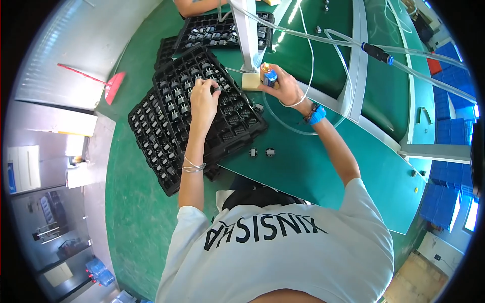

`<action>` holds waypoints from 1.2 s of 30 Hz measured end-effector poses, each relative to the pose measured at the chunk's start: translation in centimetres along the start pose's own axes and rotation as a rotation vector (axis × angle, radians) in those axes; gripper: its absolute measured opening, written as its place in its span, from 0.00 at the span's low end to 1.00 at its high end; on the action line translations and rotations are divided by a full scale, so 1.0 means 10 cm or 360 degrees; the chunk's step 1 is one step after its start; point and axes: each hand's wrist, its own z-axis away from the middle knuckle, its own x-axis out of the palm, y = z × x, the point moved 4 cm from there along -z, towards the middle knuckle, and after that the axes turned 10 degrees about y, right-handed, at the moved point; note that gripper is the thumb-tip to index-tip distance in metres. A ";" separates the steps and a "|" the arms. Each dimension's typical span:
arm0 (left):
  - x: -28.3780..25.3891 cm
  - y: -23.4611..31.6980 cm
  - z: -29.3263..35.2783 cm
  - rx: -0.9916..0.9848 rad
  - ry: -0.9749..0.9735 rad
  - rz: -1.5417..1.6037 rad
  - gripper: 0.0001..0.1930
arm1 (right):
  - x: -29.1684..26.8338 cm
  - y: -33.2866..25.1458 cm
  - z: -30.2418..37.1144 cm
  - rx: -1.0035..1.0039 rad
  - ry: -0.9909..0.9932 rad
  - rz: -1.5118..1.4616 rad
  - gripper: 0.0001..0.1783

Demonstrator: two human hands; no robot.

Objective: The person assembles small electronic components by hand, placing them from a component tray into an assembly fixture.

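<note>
My left hand is over a black compartment tray, its thumb and fingertips pinched together. Whatever sits in that pinch is too small to make out. Rows of small silver metal parts fill the tray's upper and left pockets, while several pockets at its lower right show bare textured bottoms. To the right, above the green tabletop, my right hand is closed around a small blue tool with a brass-coloured tip. A clear hose curves below that hand. Two small metal parts lie on the tabletop near the tray.
Under the tray, another filled black tray sticks out to the left. A further tray lies at the back, near another person's arm. A white post rises beside a pale block. Clear air hoses with a black connector cross the upper right.
</note>
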 end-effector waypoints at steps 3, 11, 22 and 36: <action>-0.06 -0.01 -0.01 -0.0249 0.0019 0.0280 0.07 | -0.04 -0.03 -0.02 -0.0098 0.0037 -0.0120 0.33; -0.40 0.34 0.27 -0.0962 -0.0304 0.2065 0.09 | 0.09 0.06 -0.09 0.0173 0.0004 0.0137 0.26; -1.53 2.32 0.62 0.0237 -0.1413 0.2476 0.09 | -0.81 1.48 -0.57 0.0509 0.0737 0.0777 0.21; -1.95 2.53 0.52 0.0950 -0.0369 0.1993 0.08 | -0.97 1.37 -0.68 0.0289 0.0738 0.0816 0.26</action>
